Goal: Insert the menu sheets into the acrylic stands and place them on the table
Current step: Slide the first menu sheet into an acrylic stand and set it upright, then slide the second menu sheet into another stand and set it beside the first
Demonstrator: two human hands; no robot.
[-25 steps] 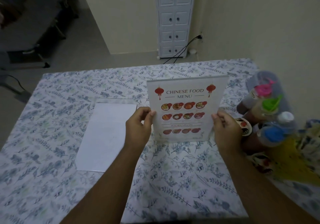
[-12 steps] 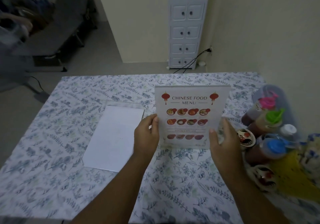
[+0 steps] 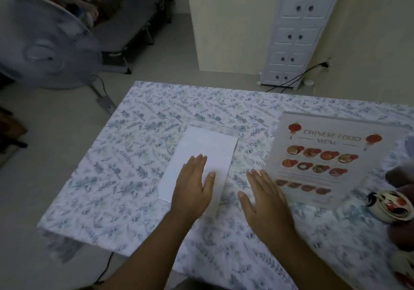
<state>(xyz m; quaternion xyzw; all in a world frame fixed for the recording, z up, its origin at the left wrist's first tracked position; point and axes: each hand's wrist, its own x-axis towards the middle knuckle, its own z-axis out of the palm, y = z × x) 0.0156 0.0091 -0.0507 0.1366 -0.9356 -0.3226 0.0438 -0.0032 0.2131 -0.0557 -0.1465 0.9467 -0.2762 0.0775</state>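
An acrylic stand holding a "Chinese Food Menu" sheet (image 3: 322, 157) stands upright on the floral tablecloth at the right, free of both hands. A blank white sheet (image 3: 206, 153) lies flat left of it, over a second clear acrylic stand whose top edge (image 3: 215, 125) shows beyond the paper. My left hand (image 3: 193, 186) is spread flat over the sheet's near right part. My right hand (image 3: 266, 202) hovers open between the sheet and the standing menu, holding nothing.
The table (image 3: 139, 146) has its left edge and near-left corner in view. A small painted bowl (image 3: 391, 206) and blurred bottles sit at the right edge. A standing fan (image 3: 42, 43) is off the table's left; a white drawer cabinet (image 3: 295, 34) stands by the far wall.
Both hands have let go of the menu stand, which now stands on the table. They moved left toward the white sheet, and the view has swung left.
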